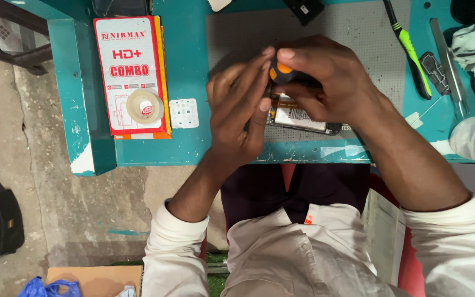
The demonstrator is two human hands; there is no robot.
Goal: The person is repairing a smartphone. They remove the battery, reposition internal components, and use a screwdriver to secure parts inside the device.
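tape roll (pixel 145 106), green tool (pixel 412 52), tweezers (pixel 449 66)

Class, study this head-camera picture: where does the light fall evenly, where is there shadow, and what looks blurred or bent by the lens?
Head view: light is even and soft over the teal table; the hands cast a faint shadow on the grey mat; the screwdriver and opened phone are sharp; the white sleeves at the bottom are slightly soft; the table edge bows a little, a wide-lens effect; the tape roll shows no strong glare.

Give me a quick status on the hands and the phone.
Both hands meet on the orange-and-black screwdriver, fingers pinching it. Opened phone beneath on grey mat. Nothing blocks them.
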